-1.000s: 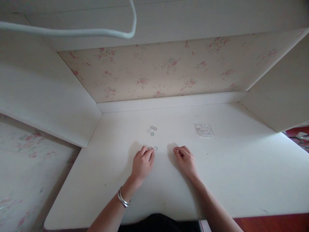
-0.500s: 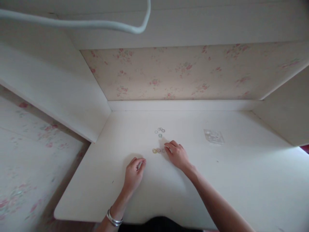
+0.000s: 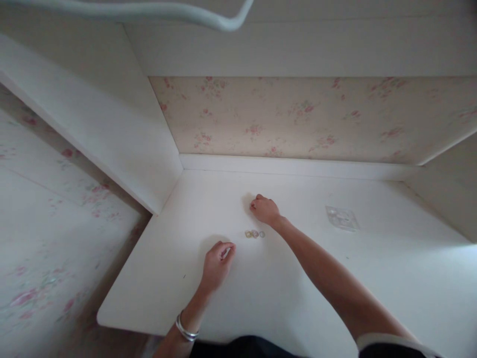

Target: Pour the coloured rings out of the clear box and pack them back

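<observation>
Between the front and back edges of the white table [image 3: 391,293], three small rings [image 3: 255,234] lie in a short row: yellowish, pinkish, greyish. Nearer the front edge and to their left, the left hand [image 3: 217,263] has thumb and fingertips drawn together; whether they pinch anything, I cannot tell. Behind the row, toward the back edge, the right hand [image 3: 265,209] has its fingers curled, its grip unclear. The hands are apart. A clear plastic packet [image 3: 342,219] lies toward the back right corner.
</observation>
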Tool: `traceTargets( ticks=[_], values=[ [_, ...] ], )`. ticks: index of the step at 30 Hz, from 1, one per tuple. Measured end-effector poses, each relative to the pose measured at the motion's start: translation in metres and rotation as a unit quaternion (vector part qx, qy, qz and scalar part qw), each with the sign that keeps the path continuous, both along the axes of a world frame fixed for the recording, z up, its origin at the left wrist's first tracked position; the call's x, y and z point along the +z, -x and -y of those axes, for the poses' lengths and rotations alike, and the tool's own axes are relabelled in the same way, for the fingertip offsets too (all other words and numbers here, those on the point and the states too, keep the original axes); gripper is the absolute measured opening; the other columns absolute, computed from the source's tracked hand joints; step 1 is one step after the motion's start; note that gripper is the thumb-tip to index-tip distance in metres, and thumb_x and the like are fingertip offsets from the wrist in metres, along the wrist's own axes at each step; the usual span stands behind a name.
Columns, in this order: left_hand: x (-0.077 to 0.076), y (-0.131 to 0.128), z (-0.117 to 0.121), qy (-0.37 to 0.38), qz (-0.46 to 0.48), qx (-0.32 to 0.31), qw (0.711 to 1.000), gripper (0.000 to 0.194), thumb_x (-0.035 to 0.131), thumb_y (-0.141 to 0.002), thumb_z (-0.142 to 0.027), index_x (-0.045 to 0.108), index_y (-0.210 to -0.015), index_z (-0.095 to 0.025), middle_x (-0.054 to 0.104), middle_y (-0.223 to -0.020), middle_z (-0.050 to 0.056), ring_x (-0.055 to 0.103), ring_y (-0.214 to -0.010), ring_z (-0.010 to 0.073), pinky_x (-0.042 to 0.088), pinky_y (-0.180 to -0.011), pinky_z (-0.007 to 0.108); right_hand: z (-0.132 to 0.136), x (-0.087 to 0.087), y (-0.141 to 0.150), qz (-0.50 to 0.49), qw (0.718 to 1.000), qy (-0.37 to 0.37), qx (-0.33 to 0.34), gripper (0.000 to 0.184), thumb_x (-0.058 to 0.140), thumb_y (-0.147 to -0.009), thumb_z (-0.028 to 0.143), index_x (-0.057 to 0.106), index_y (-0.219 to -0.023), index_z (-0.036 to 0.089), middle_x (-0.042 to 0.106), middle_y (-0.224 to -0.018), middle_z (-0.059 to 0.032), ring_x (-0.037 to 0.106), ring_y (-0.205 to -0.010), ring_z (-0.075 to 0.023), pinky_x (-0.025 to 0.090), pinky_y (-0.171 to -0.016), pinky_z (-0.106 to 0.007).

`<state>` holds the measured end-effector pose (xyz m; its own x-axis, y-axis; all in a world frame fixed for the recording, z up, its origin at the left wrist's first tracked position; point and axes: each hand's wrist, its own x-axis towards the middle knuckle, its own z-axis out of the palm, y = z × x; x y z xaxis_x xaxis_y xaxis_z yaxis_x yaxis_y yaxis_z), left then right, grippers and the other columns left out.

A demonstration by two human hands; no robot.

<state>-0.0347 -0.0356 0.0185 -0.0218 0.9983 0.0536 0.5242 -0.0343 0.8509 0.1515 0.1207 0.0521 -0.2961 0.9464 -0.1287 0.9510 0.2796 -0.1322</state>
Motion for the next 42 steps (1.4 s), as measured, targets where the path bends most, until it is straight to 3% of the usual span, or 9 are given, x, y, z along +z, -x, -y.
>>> traceTargets(
  ticks=[5, 9, 14, 18, 23, 42],
  values=[
    [0.001, 0.0, -0.001, 0.012, -0.004, -0.012, 1.0, 0.03, 0.047, -0.086, -0.039, 0.069, -0.092, -0.019, 0.061, -0.074, 0.001, 0.052, -0.065, 0.0122, 0.042, -0.064, 0.022, 0.001, -0.006, 0.003, 0.011, 1.0, 0.0, 0.013, 0.033, 0.033, -0.092, 0.021, 0.066, -0.094, 0.014, 0.058, -0.105, -0.0138, 0.057, -0.092, -0.02, 0.04, -0.076, -0.03],
    [0.001, 0.0, -0.002, 0.021, -0.001, -0.01, 1.0, 0.03, 0.047, -0.086, -0.039, 0.068, -0.091, -0.019, 0.063, -0.074, 0.001, 0.053, -0.066, 0.0124, 0.043, -0.064, 0.022, 0.006, 0.001, 0.002, 0.005, 1.0, -0.016, 0.023, 0.031, 0.033, -0.093, 0.02, 0.064, -0.096, 0.015, 0.056, -0.105, -0.0124, 0.056, -0.091, -0.0185, 0.039, -0.076, -0.029],
    [0.0, 0.0, -0.001, 0.018, 0.001, -0.011, 1.0, 0.029, 0.048, -0.086, -0.039, 0.068, -0.089, -0.018, 0.065, -0.075, 0.002, 0.055, -0.066, 0.0127, 0.043, -0.063, 0.022, 0.029, 0.011, -0.018, -0.085, 0.989, -0.119, 0.003, 0.03, 0.032, -0.096, 0.026, 0.061, -0.098, 0.019, 0.056, -0.102, -0.0081, 0.054, -0.089, -0.0162, 0.038, -0.077, -0.027],
    [0.0, 0.0, -0.001, 0.019, 0.004, -0.02, 1.0, 0.03, 0.048, -0.086, -0.04, 0.068, -0.09, -0.019, 0.066, -0.077, 0.002, 0.056, -0.066, 0.013, 0.044, -0.063, 0.023, 0.069, -0.003, -0.04, -0.159, 0.978, -0.137, 0.009, 0.024, 0.038, -0.094, 0.028, 0.061, -0.093, 0.019, 0.057, -0.095, -0.0053, 0.054, -0.083, -0.0143, 0.038, -0.074, -0.026],
    [0.001, 0.0, -0.002, 0.025, 0.002, -0.025, 0.999, 0.029, 0.048, -0.085, -0.04, 0.069, -0.089, -0.02, 0.068, -0.082, 0.003, 0.058, -0.068, 0.0141, 0.046, -0.066, 0.024, 0.105, -0.027, -0.05, -0.14, 0.982, -0.121, 0.026, 0.022, 0.041, -0.094, 0.026, 0.061, -0.092, 0.021, 0.059, -0.091, -0.0049, 0.054, -0.083, -0.0157, 0.037, -0.075, -0.028],
    [0.005, -0.001, -0.001, 0.039, -0.014, -0.018, 0.999, 0.035, 0.046, -0.086, -0.044, 0.069, -0.091, -0.019, 0.068, -0.079, 0.003, 0.059, -0.066, 0.0146, 0.046, -0.062, 0.024, 0.108, -0.029, -0.046, -0.118, 0.988, -0.083, 0.057, 0.023, 0.041, -0.093, 0.026, 0.064, -0.094, 0.023, 0.059, -0.091, -0.0045, 0.054, -0.084, -0.0157, 0.037, -0.077, -0.03]
  ],
)
